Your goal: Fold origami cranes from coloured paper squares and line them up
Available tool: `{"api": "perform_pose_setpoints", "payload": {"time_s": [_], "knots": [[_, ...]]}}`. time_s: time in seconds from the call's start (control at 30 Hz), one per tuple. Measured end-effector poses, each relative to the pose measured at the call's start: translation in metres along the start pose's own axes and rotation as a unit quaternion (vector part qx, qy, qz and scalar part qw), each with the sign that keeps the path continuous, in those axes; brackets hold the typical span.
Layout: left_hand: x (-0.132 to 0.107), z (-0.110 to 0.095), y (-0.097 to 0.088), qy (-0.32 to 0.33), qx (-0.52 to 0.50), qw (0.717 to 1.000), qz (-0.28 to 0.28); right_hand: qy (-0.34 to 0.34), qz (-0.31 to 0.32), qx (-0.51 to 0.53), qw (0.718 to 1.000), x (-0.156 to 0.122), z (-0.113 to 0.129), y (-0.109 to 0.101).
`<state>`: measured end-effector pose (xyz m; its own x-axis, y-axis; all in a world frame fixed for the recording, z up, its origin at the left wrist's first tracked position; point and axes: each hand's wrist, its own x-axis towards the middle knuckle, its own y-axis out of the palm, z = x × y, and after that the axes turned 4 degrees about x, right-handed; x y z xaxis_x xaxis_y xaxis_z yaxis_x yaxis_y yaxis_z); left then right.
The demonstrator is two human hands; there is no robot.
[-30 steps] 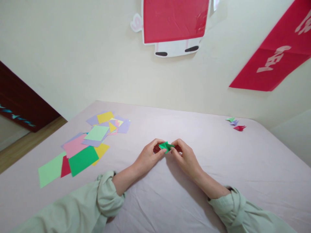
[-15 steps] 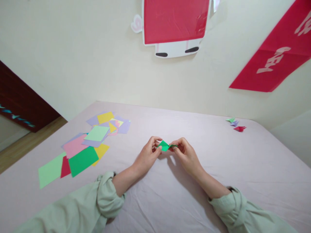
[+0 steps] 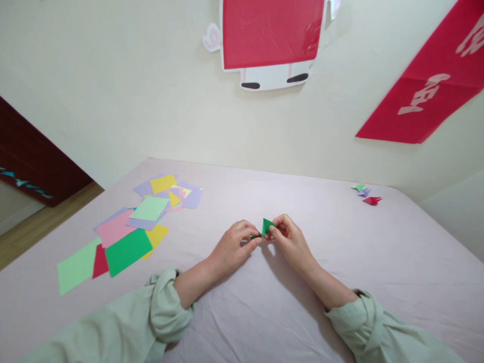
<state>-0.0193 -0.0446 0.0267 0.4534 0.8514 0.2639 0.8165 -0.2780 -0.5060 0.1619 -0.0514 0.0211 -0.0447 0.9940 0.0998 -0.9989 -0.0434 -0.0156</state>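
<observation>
A small folded green paper piece (image 3: 266,226) is pinched between both my hands above the pale pink cloth (image 3: 264,302). My left hand (image 3: 234,247) grips its lower left end with curled fingers. My right hand (image 3: 289,239) pinches the right side, and a green triangular point sticks up between the thumbs. Both forearms wear rolled pale green sleeves.
A loose spread of coloured paper squares (image 3: 128,227) lies at the left: green, pink, yellow, lilac, red. Three small folded paper figures (image 3: 366,193) sit at the far right edge. A cream wall with red banners rises behind; wooden floor shows at left.
The green paper went from lying flat and stretched between my hands to folded up into an upright point. My hands came closer together and dropped slightly.
</observation>
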Motion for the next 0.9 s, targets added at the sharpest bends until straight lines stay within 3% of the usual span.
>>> {"api": "perform_pose_setpoints", "payload": {"time_s": [0.9], "knots": [[-0.0003, 0.0009, 0.0028, -0.069, -0.054, 0.995, 0.041, -0.014, 0.016, -0.048, 0.999, -0.0021, 0.0022, 0.0025]]}}
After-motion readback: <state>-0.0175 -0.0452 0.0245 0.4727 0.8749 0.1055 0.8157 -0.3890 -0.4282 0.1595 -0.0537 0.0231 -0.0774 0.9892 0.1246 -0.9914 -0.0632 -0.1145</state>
